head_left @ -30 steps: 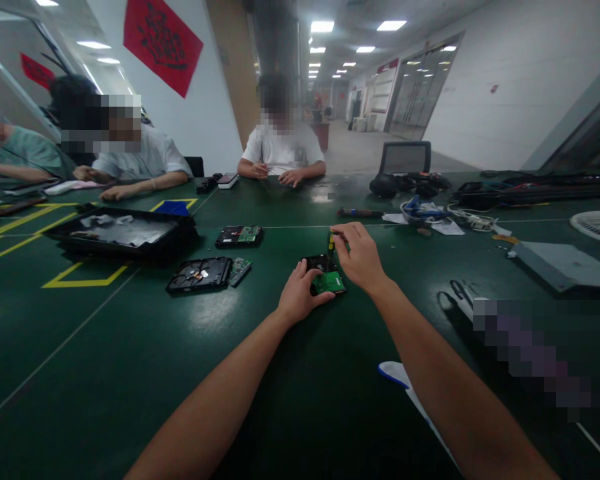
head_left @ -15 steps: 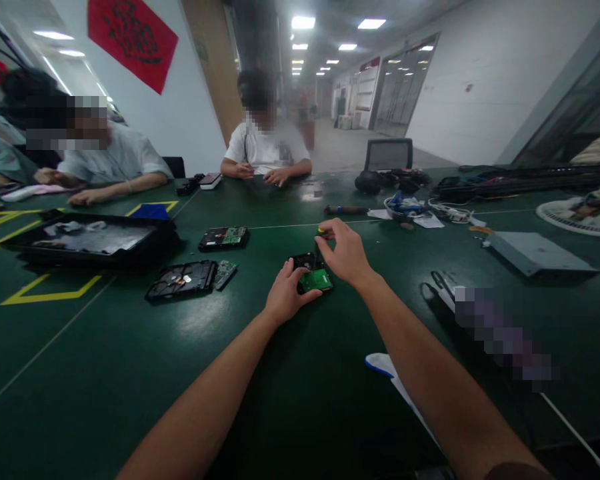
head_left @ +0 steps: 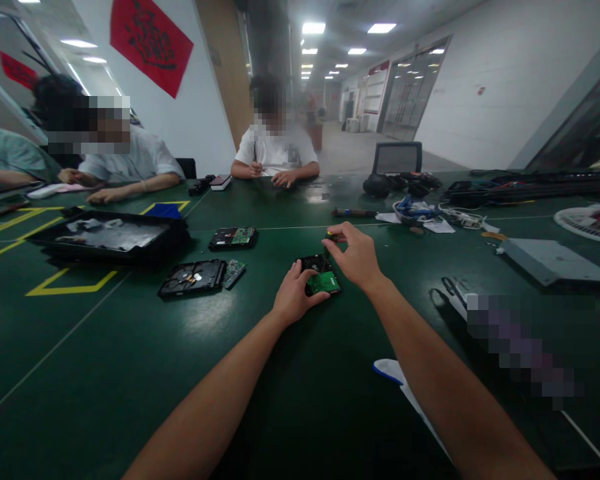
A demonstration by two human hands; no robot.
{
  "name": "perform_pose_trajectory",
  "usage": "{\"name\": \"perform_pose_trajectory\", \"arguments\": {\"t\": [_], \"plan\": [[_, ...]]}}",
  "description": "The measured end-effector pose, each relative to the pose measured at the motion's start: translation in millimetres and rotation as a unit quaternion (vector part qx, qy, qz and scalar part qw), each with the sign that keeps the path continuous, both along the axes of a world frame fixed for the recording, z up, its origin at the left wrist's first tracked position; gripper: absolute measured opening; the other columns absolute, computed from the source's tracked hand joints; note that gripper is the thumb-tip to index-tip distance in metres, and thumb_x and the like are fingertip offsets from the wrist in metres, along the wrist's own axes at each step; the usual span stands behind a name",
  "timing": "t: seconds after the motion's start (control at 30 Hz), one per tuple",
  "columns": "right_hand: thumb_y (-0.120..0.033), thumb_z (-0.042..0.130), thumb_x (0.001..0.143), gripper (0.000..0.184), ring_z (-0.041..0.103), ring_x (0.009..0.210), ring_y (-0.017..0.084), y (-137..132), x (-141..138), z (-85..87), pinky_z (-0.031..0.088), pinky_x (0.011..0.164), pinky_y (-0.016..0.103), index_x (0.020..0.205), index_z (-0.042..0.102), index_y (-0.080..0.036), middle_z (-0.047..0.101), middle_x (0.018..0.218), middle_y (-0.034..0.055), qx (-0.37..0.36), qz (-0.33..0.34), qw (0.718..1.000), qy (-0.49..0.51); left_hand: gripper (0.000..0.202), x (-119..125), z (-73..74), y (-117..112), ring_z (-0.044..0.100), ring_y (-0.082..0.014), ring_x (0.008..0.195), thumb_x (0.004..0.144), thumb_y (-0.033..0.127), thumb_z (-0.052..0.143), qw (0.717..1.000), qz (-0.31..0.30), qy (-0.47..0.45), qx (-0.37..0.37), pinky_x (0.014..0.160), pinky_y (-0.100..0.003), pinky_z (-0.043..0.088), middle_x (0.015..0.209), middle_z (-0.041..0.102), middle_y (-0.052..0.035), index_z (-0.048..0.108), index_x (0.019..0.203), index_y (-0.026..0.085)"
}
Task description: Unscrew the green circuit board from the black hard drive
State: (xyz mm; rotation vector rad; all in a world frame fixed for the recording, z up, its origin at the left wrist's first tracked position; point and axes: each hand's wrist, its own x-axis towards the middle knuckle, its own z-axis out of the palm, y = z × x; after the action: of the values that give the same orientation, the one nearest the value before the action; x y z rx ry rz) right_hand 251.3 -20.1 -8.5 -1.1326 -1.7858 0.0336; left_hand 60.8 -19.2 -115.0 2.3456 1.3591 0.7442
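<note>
A hard drive with a green circuit board lies on the dark green table in front of me. My left hand grips it from the left, thumb along the near edge and fingers at the far side. Above the drive, my right hand pinches a small screwdriver with a yellow-marked handle. Its shaft points down at the drive; the tip is too small to make out. To the left lie a second drive, a loose circuit board and, farther back, another drive showing green circuitry.
A black tray with white scraps stands at left. To the right are a grey metal box, a blue cable bundle, a dark cylindrical tool and a white-and-blue item beside my right forearm. Other people sit across the table.
The view has swung slightly left, so everything appears farther right. My left hand still holds the drive, and my right hand keeps the screwdriver over it.
</note>
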Motion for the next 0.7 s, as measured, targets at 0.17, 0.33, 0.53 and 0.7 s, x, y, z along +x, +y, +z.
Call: {"name": "perform_pose_trajectory", "arguments": {"t": [0.17, 0.33, 0.53, 0.7], "plan": [[-0.024, 0.061, 0.091, 0.018, 0.064, 0.099, 0.026, -1.1, -2.7, -0.5, 0.053, 0.089, 0.044, 0.109, 0.063, -0.023, 0.066, 0.111, 0.0099, 0.019, 0.002, 1.0, -0.021, 0.068, 0.0, -0.6, 0.3, 0.023, -0.0354, 0.153, 0.077, 0.061, 0.076, 1.0, 0.003, 0.001, 0.001, 0.122, -0.051, 0.027, 0.163, 0.031, -0.0152, 0.06, 0.132, 0.024], [-0.025, 0.064, 0.088, 0.017, 0.065, 0.092, 0.024, 0.9, -3.2, -3.1, 0.055, 0.084, 0.042, 0.105, 0.059, -0.023, 0.067, 0.103, 0.0078, -0.005, -0.004, 1.0, 0.007, 0.068, -0.2, 0.8, -0.2, 0.023, -0.0355, 0.153, 0.077, 0.061, 0.075, 1.0, 0.003, 0.004, -0.001, 0.122, -0.05, 0.027, 0.163, 0.03, -0.0165, 0.06, 0.132, 0.023], [-0.026, 0.06, 0.092, 0.015, 0.065, 0.094, 0.024, -0.1, -3.2, -1.9, 0.055, 0.087, 0.042, 0.107, 0.061, -0.023, 0.065, 0.107, 0.0092, 0.018, -0.003, 1.0, -0.02, 0.067, 0.2, 2.1, -0.8, 0.023, -0.0352, 0.153, 0.076, 0.06, 0.077, 1.0, 0.004, -0.001, -0.003, 0.122, -0.05, 0.027, 0.164, 0.03, -0.0145, 0.061, 0.131, 0.024], [-0.029, 0.066, 0.089, 0.016, 0.067, 0.09, 0.024, 3.8, -0.6, -6.0, 0.056, 0.084, 0.042, 0.102, 0.059, -0.023, 0.068, 0.103, 0.0076, -0.002, -0.011, 1.0, 0.027, 0.067, -0.2, 1.4, -0.5, 0.023, -0.0357, 0.153, 0.076, 0.059, 0.078, 1.0, 0.001, -0.005, -0.008, 0.122, -0.052, 0.027, 0.164, 0.029, -0.0145, 0.06, 0.131, 0.024]]}}
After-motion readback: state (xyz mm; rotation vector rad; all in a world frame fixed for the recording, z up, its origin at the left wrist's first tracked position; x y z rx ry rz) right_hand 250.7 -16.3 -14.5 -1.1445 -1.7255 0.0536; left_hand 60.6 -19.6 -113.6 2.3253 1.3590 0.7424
